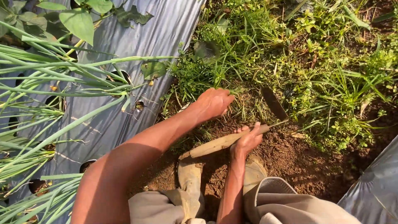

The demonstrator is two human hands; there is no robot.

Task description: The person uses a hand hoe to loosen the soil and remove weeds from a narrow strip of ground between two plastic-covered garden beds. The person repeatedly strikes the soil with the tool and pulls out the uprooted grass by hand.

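My right hand [248, 140] is shut around the wooden handle [215, 145] of a sickle, whose dark curved blade [273, 103] points up toward the weeds. My left hand [213, 103] is closed on a clump of grass [240, 93] at the edge of the bare soil [290, 157]. Both arms reach forward from my knees. My muddy boots [190, 176] stand on the soil just below the hands.
A silver plastic mulch sheet [137, 45] with planting holes covers the bed on the left, with long green onion leaves [54, 79] leaning over it. Dense weeds [331, 70] fill the furrow ahead. Another mulch sheet edge [373, 186] is at the lower right.
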